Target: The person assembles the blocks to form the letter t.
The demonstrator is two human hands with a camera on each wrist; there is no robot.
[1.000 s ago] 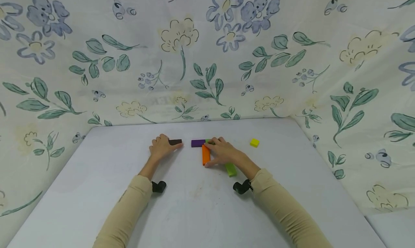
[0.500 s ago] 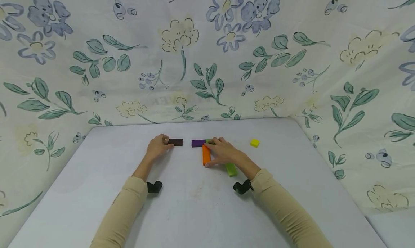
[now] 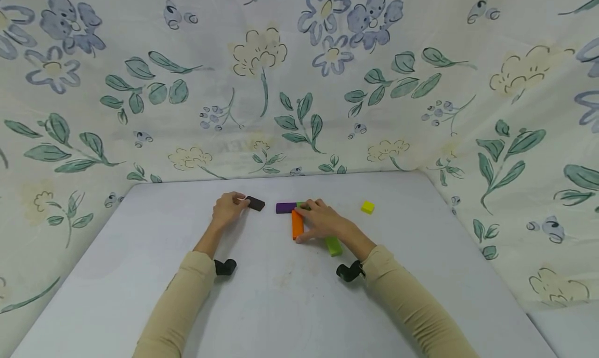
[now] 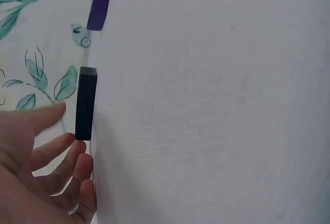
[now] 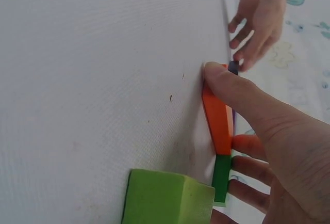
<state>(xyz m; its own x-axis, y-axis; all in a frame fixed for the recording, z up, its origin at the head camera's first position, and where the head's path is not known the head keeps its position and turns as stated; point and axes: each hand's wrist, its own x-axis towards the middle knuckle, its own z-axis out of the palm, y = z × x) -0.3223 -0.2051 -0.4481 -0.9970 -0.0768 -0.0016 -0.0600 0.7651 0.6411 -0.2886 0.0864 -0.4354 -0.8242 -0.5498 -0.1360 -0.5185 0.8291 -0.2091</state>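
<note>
Nearest to me are my tan sleeves [image 3: 412,301], with a black camera [image 3: 348,270] sticking out at each wrist over the white table [image 3: 281,306]. Just past my right wrist camera lies a light green block [image 3: 333,246], pointing away from me, its far part hidden under my right hand [image 3: 322,222]. That hand holds an orange block [image 3: 297,225] lengthwise: my thumb presses its near end, and my other fingers curve over to the far end and along a dark green block [image 5: 221,175]. The orange block also lies flat on the table and points away from me. Its far end meets a short crosswise row, made of the dark green block on the right and a purple block [image 3: 286,208] on the left. From above, my fingers cover most of the dark green one.

Across a gap to the left of the purple block, a dark block [image 3: 256,203] lies slanted, its right end turned a little toward me. My left hand [image 3: 228,210] is at its left end. There my thumb and fingers are apart and loosely bent; a fingertip touches the block's end, while the thumb stands off just beside it. Well to the right of my right hand sits a small yellow block [image 3: 368,207]. Behind the table hangs a flowered cloth [image 3: 215,88] with blue blossoms and green leaves.
</note>
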